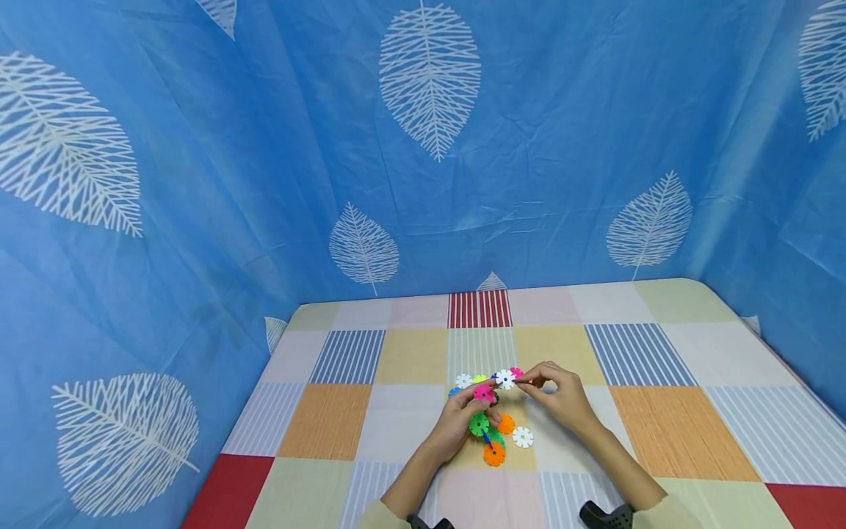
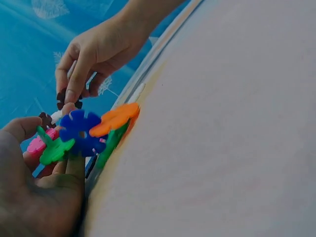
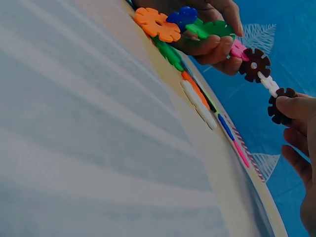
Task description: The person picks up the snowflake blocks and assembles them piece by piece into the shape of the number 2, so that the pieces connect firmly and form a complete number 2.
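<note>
My left hand [image 1: 451,428] holds a chain of notched plastic snowflake discs. The chain runs from an orange disc [image 3: 157,24] through a blue disc [image 2: 80,132] and a green disc [image 1: 479,424] to a pink disc [image 1: 484,394]. Beyond the pink one come a brown disc [image 3: 255,65] and a white disc [image 1: 505,379], which stick out past the left fingers. With thumb and fingertips, my right hand [image 1: 560,397] pinches a second brown disc [image 3: 281,105] right at the white disc's edge. Left fingers partly hide the middle of the chain.
Loose discs lie on the patchwork cloth [image 1: 410,419] around the hands: an orange one [image 1: 506,424], a white one [image 1: 523,438] and a green one [image 1: 496,439] nearer me. Farther back are white [image 1: 463,380], yellow [image 1: 479,378], pink [image 1: 516,372] and blue [image 1: 454,392] ones. A blue curtain [image 1: 529,147] hangs behind.
</note>
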`<state>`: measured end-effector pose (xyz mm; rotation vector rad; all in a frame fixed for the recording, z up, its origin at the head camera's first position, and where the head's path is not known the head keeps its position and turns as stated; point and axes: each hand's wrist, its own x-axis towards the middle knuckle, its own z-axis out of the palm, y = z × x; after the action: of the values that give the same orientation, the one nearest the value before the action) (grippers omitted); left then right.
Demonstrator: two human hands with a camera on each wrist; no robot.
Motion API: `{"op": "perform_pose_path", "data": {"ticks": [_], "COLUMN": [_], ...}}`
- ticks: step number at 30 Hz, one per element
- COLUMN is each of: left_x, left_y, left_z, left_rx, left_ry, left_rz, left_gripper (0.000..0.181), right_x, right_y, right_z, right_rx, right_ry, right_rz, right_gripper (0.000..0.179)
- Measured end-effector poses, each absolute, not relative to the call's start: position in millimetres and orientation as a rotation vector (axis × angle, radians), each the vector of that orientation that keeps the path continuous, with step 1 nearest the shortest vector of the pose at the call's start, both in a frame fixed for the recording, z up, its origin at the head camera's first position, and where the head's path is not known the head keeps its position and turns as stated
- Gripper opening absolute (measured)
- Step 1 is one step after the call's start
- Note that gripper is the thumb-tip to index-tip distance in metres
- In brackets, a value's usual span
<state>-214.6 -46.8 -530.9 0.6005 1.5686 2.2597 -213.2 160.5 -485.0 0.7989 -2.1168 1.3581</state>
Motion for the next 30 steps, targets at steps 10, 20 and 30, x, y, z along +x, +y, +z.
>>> {"op": "perform_pose_path", "data": {"ticks": [10, 20, 30], "left_x": [-211.3, -207.5, -214.4], "left_y": [-46.1, -48.8, -48.7], "left_z": [-527.2, -519.7, -528.1], "left_rx": [0.668, 0.744, 0.748], "left_ry": [1.725, 1.758, 1.762], "left_rz": [2.113, 2.043, 2.026], "left_gripper": [0.048, 0.047, 0.049], "right_x": [-228.2, -213.8, -208.2], "right_y": [160.4, 149.2, 145.4], "right_z": [-518.8, -502.1, -493.0], "right_rx": [0.866, 0.821, 0.799], "right_ry": [-2.113, -2.079, -2.126], "right_rz": [1.4, 1.434, 1.461], "right_gripper": [0.022, 0.018, 0.017]}}
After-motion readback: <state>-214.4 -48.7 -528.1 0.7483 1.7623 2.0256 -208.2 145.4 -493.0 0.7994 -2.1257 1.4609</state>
